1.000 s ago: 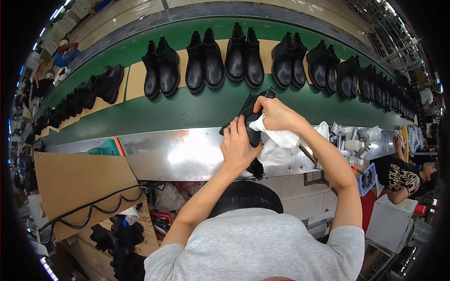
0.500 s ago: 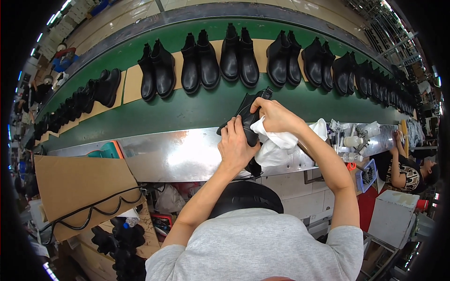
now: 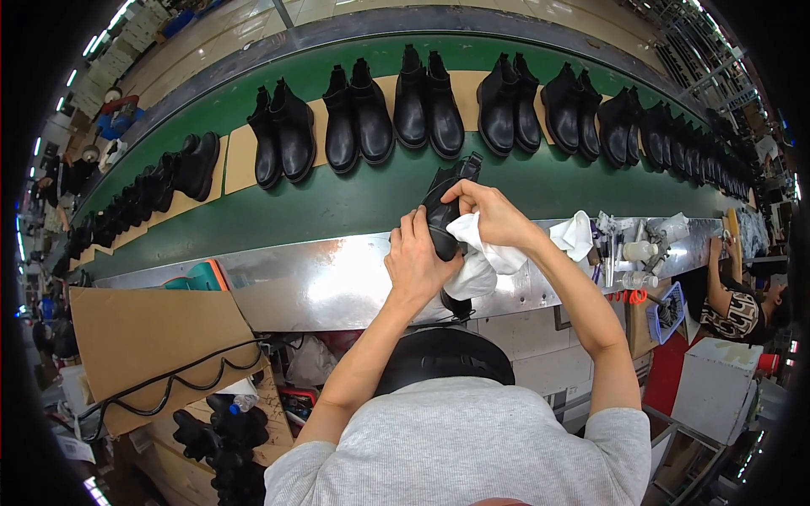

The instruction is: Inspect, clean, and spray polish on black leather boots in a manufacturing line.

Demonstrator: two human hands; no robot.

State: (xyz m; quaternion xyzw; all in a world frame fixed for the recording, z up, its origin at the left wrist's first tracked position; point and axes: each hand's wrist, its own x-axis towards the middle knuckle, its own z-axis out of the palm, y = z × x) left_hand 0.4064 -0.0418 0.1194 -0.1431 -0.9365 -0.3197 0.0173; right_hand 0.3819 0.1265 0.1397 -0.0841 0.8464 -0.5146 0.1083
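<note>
A black ankle boot [image 3: 438, 201] is held above the front edge of the bench, tilted, with its pull-tab end pointing away from me. My left hand [image 3: 414, 260] grips it around the lower part from the left. On the right side of the boot, my right hand [image 3: 496, 221] pinches a white cloth [image 3: 477, 274] with its fingertips up against the black leather. The cloth hangs down in folds below that hand. Part of another black shoe or boot [image 3: 456, 305] shows under the cloth at the bench edge; most of it is hidden.
Pairs of black boots [image 3: 429, 110] stand on brown cardboard along the green belt [image 3: 354, 198]. On the metal ledge [image 3: 337, 270] lie another white cloth [image 3: 574, 236], small bottles [image 3: 639, 252] and brushes. A cardboard sheet [image 3: 156, 341] is at left; a co-worker [image 3: 732, 308] sits far right.
The boot has turned slightly more upright in my grip. My right hand and its cloth have shifted a little left and down, still against the boot.
</note>
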